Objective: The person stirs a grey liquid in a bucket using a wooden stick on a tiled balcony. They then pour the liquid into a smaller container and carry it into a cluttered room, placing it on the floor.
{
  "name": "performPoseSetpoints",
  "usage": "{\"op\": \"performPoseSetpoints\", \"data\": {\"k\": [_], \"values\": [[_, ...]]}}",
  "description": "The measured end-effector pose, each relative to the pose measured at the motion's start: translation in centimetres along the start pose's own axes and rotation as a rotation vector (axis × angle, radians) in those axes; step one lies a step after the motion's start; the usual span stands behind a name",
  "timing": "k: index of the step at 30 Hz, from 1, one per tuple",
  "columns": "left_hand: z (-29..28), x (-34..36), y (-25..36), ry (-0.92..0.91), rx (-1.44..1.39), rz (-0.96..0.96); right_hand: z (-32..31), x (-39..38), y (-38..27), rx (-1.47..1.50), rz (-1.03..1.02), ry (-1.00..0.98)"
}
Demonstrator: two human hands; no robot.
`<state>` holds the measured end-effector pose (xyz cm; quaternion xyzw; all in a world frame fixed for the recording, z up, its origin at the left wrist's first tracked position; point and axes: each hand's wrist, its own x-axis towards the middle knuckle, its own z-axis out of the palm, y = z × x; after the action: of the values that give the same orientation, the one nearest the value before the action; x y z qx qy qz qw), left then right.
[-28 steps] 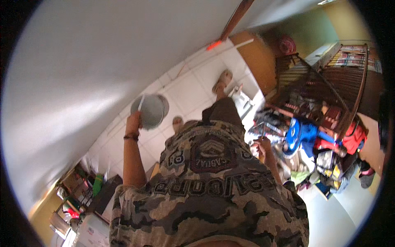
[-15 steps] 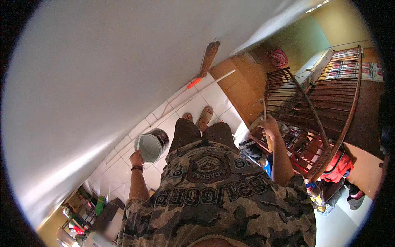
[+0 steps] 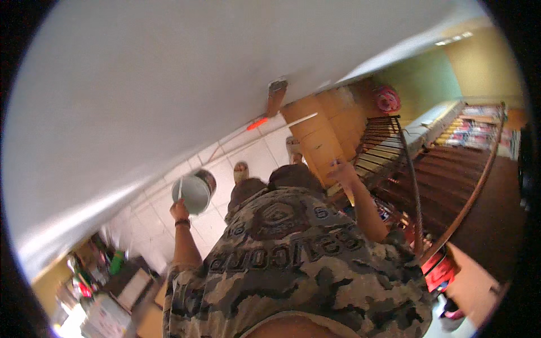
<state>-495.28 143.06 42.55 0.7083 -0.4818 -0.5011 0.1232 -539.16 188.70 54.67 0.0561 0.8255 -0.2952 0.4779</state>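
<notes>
My left hand (image 3: pixel 179 210) is closed on a grey-white bucket (image 3: pixel 194 194) at its left side. A thin white strip, perhaps its handle, rises from my fist along the opening. The bucket tilts so its pale inside faces me, and its outer wall is dark. My right hand (image 3: pixel 344 172) is raised at the right, beside the stair railing, and blurred by motion. Below its fingers shows a yellow handle (image 3: pixel 350 196) of a tool, which the earlier picture shows with a thin bent rod. The rod is hard to make out now.
A grey wall (image 3: pixel 158 84) fills the upper left. A long white pole (image 3: pixel 298 124) and an orange-red piece (image 3: pixel 257 124) lie on the white tiles (image 3: pixel 220 163). Brown steps (image 3: pixel 324 132), a metal railing (image 3: pixel 408 174) and a pink bundle (image 3: pixel 387 99) are at right. Household clutter (image 3: pixel 115 262) stands lower left.
My feet have moved apart in a step toward the brown steps, and my view has shifted. The bucket remains in my left hand. My right hand sits farther left, its fingers less clear.
</notes>
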Motion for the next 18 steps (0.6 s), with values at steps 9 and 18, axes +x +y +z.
{"op": "performPoseSetpoints", "data": {"k": [9, 18], "values": [[4.3, -9.4, 0.8, 0.236, -0.417, -0.121, -15.6, 14.0, 10.4, -0.234, 0.35, 0.01], [11.2, -13.3, -9.5, 0.338, 0.043, 0.179, -4.6, 10.1, -11.5, -0.422, -0.18, -0.283]]}}
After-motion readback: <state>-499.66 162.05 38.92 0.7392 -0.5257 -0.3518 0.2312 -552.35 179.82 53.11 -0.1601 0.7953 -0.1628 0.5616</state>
